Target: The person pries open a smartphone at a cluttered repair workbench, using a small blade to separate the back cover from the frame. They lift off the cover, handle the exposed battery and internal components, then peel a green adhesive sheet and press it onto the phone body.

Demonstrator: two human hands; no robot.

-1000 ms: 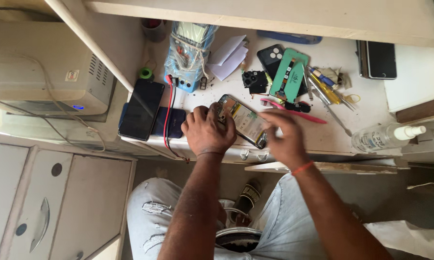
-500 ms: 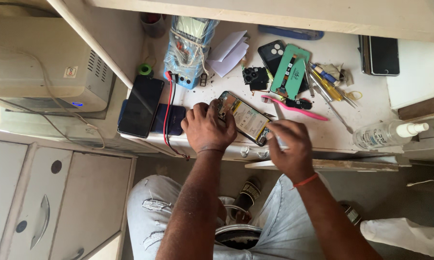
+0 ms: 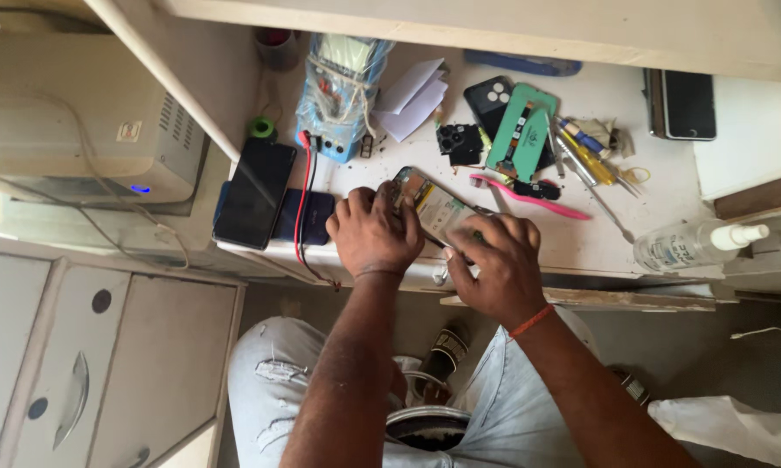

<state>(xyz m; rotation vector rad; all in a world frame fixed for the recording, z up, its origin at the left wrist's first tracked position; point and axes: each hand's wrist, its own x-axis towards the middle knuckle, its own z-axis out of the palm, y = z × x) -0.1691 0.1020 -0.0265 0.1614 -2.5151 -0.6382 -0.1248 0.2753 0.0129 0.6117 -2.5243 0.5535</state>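
Observation:
An opened phone [image 3: 435, 206] with its inner parts showing lies near the front edge of the white workbench [image 3: 633, 234]. My left hand [image 3: 373, 232] grips its left end, fingers curled over the edge. My right hand [image 3: 499, 264] covers its right end and presses down on it; whether a tool is in that hand is hidden. A pink toothbrush [image 3: 533, 196] lies just beyond the phone.
A black phone [image 3: 254, 192] and a dark flat pack [image 3: 308, 215] lie at the left, with red and black wires. A taped blue device [image 3: 338, 87], white papers [image 3: 412, 100], a green phone back [image 3: 522, 132], screwdrivers [image 3: 585, 160], a clear spray bottle [image 3: 693, 244] and another black phone [image 3: 687, 104] surround them.
My right hand pulled back toward me off the phone, then returned and now rests on its right end. My left hand stayed on the left end.

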